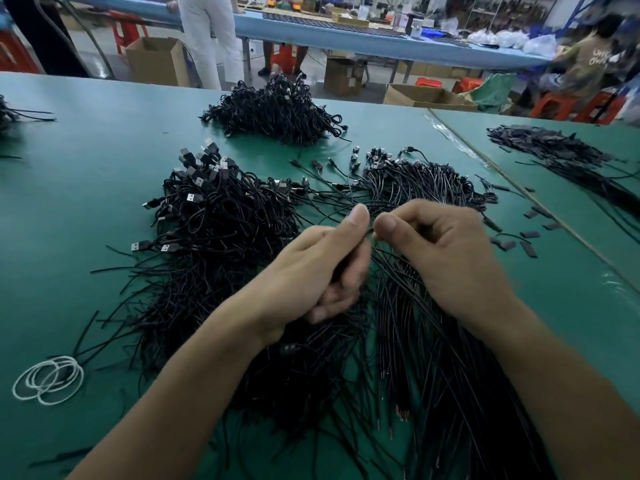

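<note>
Left hand (322,271) curls round a thin black wire (372,233), thumb steadying it; right hand (440,244) pinches its tip between thumb and forefinger, likely to work the end; wire sits between both thumbs, above glossy, springy USB cables (214,209) heaped on the matte green surface (86,202).

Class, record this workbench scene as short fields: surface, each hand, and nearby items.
surface: green table mat
left hand: grips thin black cables in a bundle
right hand: fingers pinch a cable beside the left thumb
left pile: black USB-plug cables
front left: white elastic loops
</note>
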The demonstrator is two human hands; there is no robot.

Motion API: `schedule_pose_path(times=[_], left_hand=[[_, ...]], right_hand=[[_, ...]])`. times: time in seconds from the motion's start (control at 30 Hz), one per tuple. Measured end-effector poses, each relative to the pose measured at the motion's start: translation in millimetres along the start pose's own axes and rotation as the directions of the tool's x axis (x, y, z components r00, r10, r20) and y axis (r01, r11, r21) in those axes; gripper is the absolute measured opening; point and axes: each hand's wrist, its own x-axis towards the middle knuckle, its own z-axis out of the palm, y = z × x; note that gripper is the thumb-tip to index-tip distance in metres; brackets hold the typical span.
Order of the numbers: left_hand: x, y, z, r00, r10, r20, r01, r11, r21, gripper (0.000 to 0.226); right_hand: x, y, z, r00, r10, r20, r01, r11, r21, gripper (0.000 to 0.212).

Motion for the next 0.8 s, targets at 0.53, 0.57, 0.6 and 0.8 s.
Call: schedule_pose_path(times=[0.53,0.57,0.6,0.8], left_hand=[[15.9,-27.9,2.5,0.826,0.397,-0.400,-0.273,0.903,0.333,0.028],[14.8,-30.0,2.4,0.828,0.428,-0.362,-0.243,0.856,0.456,0.028],[13.8,-31.3,1.9,0.840,0.443,-0.315,-0.206,0.796,0.570,0.030],[8.3,-20.7,-0.7,0.981,-0.038,-0.193,0.112,0.914,0.391,0.057]], right_hand=[[-13.7,-9.3,3.5,0.930,0.104,0.352,0.077,0.883,-0.464,0.029],[-13.4,-9.2,1.1,0.943,0.083,0.323,0.078,0.886,-0.456,0.027],[-12.7,-9.5,-1.2,0.954,0.068,0.291,0.073,0.891,-0.447,0.022],[0.3,-16.5,-18.8,0.987,-0.134,0.094,0.160,0.910,-0.382,0.022]])
